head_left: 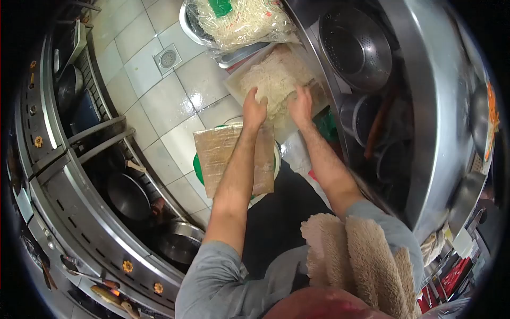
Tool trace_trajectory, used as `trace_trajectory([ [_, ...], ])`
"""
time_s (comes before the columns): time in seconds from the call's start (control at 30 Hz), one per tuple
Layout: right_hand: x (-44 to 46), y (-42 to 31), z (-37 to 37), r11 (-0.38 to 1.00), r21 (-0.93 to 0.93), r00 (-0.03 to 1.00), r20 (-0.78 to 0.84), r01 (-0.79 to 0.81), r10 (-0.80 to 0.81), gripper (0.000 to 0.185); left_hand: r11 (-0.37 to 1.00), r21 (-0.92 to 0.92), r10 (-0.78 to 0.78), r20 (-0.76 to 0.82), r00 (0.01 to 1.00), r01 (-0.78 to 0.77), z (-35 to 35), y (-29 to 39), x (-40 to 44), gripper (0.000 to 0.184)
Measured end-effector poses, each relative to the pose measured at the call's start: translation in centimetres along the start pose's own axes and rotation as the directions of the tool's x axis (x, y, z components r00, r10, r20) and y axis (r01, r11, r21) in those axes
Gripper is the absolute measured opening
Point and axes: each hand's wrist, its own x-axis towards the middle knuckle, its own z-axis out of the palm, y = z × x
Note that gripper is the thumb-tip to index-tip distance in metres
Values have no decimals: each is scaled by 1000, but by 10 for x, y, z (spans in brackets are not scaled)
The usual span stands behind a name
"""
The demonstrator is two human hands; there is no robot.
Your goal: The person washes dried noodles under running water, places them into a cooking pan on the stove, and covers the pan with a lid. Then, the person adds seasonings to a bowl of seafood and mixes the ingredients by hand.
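Pale shredded food (pixel 276 74) lies heaped in a translucent tub (pixel 236 82) on the floor side of the counter. My left hand (pixel 255 109) is at the near left edge of the heap, its fingers apart and nothing seen in it. At the near right edge is my right hand (pixel 300 105), fingers bent towards the heap; whether they hold any of it cannot be made out. Below my left hand, a flat brown board (pixel 223 154) rests over a round green and white container (pixel 198 169).
A clear bag of pale strips (pixel 244 21) fills a basin (pixel 186 24) beyond the tub. To the right, a steel counter (pixel 435 106) has a shelf with a colander (pixel 355 48) and pots. Stoves (pixel 95 212) with pans line the left. A floor drain (pixel 167 58) is ahead.
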Motion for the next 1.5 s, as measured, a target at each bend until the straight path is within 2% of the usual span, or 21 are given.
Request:
trace_trajectory([
  [0.03,5,-2,3,967,253,967,251,-30,-36,50,1000,-12,6,-9,1000,-6,8,-11,28,57],
  [0.13,5,23,51,963,56,945,185,264,-270,43,916,338,231,-3,973,-216,24,-37,84,61],
  [0.2,8,36,59,979,63,927,314,195,-205,41,853,500,-186,24,982,149,23,-36,102,71],
  [0.3,-4,41,46,992,105,894,434,75,-113,33,753,637,-301,114,947,163,16,-19,103,82],
  [0.4,2,43,35,980,190,966,236,58,-103,24,715,685,-444,293,847,138,9,2,101,87],
  [0.47,20,4,9,930,250,963,-75,268,-257,22,726,678,-403,285,869,114,27,-12,87,88],
  [0.53,50,-23,11,835,307,888,-102,458,-449,24,733,675,-359,282,890,82,39,-18,69,88],
  [0.6,81,-45,30,788,295,794,130,541,-594,24,869,490,-188,217,958,59,45,-19,47,74],
  [0.7,123,-63,88,899,244,710,552,363,-437,25,945,326,-79,234,969,-1,35,-8,37,69],
  [0.8,135,-71,98,709,-384,553,833,591,-10,29,979,128,102,356,929,-157,29,-38,56,64],
  [0.83,139,-72,95,708,-384,548,837,592,-4,29,981,125,95,357,929,-148,22,-38,57,64],
  [0.9,151,-69,88,545,-398,416,904,738,97,31,800,-487,-343,106,933,349,15,-35,62,68],
  [0.97,157,-56,74,570,-384,466,885,726,4,32,787,-511,-390,23,921,346,35,-27,66,68],
  [1.0,168,-39,82,487,-274,313,950,829,2,31,897,-211,-365,141,920,388,51,-36,67,62],
  [1.03,159,-55,63,487,-287,312,950,825,31,29,930,108,-367,259,894,350,66,-52,70,57],
  [1.07,149,-73,43,487,-300,311,948,820,60,27,953,-160,-120,585,802,259,84,-80,71,51],
  [1.2,167,-48,86,608,-193,489,792,770,-367,25,929,56,-340,522,782,366,72,-41,49,49],
  [1.27,158,-51,109,1000,-18,645,764,13,5,42,798,-261,-389,467,794,544,95,-43,34,45],
  [1.3,149,-50,117,1000,-19,645,764,11,8,42,797,-260,-389,469,793,545,107,-53,28,45],
  [1.37,127,-49,134,878,-464,925,373,121,70,61,784,-460,-209,436,875,416,109,-57,15,47],
  [1.5,93,-76,125,883,-467,843,495,52,212,95,730,-652,-76,222,972,206,126,-68,2,54],
])
